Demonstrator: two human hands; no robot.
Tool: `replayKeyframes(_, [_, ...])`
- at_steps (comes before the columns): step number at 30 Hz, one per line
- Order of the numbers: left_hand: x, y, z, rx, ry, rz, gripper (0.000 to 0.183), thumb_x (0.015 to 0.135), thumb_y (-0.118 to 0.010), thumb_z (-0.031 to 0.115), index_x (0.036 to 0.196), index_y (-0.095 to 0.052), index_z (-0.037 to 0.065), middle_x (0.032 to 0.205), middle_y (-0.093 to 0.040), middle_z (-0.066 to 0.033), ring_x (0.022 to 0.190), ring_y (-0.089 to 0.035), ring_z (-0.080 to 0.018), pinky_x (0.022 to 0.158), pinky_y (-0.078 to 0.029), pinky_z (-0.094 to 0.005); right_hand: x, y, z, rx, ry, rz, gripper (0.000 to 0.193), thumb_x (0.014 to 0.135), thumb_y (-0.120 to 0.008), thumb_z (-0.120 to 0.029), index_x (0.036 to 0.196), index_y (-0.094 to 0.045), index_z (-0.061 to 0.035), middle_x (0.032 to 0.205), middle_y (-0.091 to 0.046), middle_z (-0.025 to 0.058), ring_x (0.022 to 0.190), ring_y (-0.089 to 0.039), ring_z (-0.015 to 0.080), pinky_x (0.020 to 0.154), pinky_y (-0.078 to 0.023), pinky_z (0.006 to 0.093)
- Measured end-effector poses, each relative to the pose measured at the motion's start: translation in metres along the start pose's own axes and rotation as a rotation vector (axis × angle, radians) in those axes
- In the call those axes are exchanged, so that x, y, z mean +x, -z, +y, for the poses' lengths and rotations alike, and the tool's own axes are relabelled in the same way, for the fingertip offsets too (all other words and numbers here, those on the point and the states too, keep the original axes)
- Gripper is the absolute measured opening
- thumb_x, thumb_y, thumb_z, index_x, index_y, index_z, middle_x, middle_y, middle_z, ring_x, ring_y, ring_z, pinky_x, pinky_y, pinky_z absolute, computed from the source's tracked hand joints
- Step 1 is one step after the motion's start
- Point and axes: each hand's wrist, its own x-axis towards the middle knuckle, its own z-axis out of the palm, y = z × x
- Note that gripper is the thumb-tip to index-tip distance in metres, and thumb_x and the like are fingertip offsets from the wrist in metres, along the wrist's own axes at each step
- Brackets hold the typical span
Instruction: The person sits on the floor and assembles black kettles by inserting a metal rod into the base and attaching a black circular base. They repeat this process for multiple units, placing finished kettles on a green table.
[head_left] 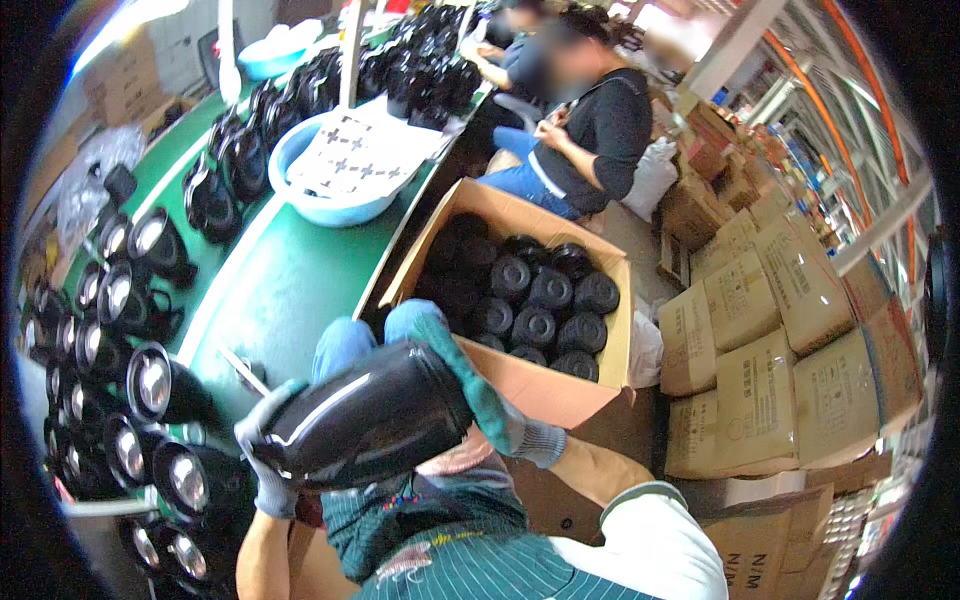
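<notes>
Near the knees (343, 345), left fingers (284, 396) and right fingers (448, 350) clasp a black vessel (370, 410) partly hiding them.

left hand (258, 442) + right hand (480, 390) | around glossy black vessel (365, 412) | carton (548, 388): round black pieces (550, 288)

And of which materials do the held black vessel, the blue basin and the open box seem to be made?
Black vessel: glossy, with bright reflections; coated metal or plastic, unclear which.
Blue basin: probably smooth plastic, by its even colour.
Open box: likely matte cardboard, by its brown folded flaps.
</notes>
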Motion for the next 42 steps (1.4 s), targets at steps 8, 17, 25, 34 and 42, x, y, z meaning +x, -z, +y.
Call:
replayKeyframes(8, [0.027, -0.033, 0.031, 0.12, -0.303, 0.148, 0.025, 0.081, -0.074, 0.011, 0.1, -0.077, -0.004, 0.095, -0.078, -0.018, 0.091, -0.077, -0.0298, 0.084, -0.06, -0.0371, 0.021, 0.016, 0.01, 0.125, -0.092, 0.172, 0.053, 0.112, -0.044, -0.03, 0.155, -0.04, 0.0, 0.154, -0.045, 0.011, 0.143, -0.041, 0.0195, 0.122, -0.029, 0.0335])
replayKeyframes(17, [0.013, -0.039, -0.021, -0.295, 0.242, 0.094, 0.025, 0.081, -0.075, 0.015, 0.101, -0.079, -0.001, 0.092, -0.078, -0.0143, 0.085, -0.077, -0.0258, 0.079, -0.06, -0.0363, 0.04, -0.009, -0.052, -0.201, 0.332, 0.196, 0.074, 0.097, -0.069, -0.041, 0.154, -0.044, 0.0, 0.152, -0.049, 0.0191, 0.141, -0.045, 0.03, 0.118, -0.034, 0.0449])
replayKeyframes(25, [0.052, -0.006, 0.061, 0.598, -0.66, -0.068, 0.02, 0.085, -0.079, 0.025, 0.099, -0.081, 0.011, 0.095, -0.079, -0.0095, 0.088, -0.077, -0.0257, 0.079, -0.06, -0.0354, 0.026, 0.05, 0.057, -0.083, -0.039, 0.029, 0.065, 0.104, -0.058, -0.024, 0.16, -0.032, -0.003, 0.164, -0.034, 0.0125, 0.154, -0.03, 0.0251, 0.128, -0.02, 0.0379])
replayKeyframes(34, [0.018, 0.007, -0.019, -0.223, 0.256, 0.037, 0.032, 0.089, -0.072, 0.027, 0.102, -0.077, -0.002, 0.098, -0.078, -0.0113, 0.09, -0.076, -0.0236, 0.085, -0.06, -0.0367, 0.034, 0.011, -0.028, -0.097, 0.274, -0.076, 0.074, 0.105, -0.057, -0.035, 0.163, -0.024, -0.0027, 0.168, -0.024, 0.0185, 0.154, -0.031, 0.0293, 0.126, -0.024, 0.0405])
replayKeyframes(42, [0.035, 0.023, 0.04, 0.559, -0.692, -0.079, 0.027, 0.085, -0.074, 0.019, 0.105, -0.079, 0.002, 0.102, -0.077, -0.0174, 0.093, -0.077, -0.0295, 0.082, -0.061, -0.0374, 0.021, 0.011, 0.079, -0.052, -0.052, 0.051, 0.077, 0.104, -0.049, -0.052, 0.158, -0.033, 0.0006, 0.152, -0.037, 0.0293, 0.131, -0.051, 0.0414, 0.107, -0.045, 0.0477])
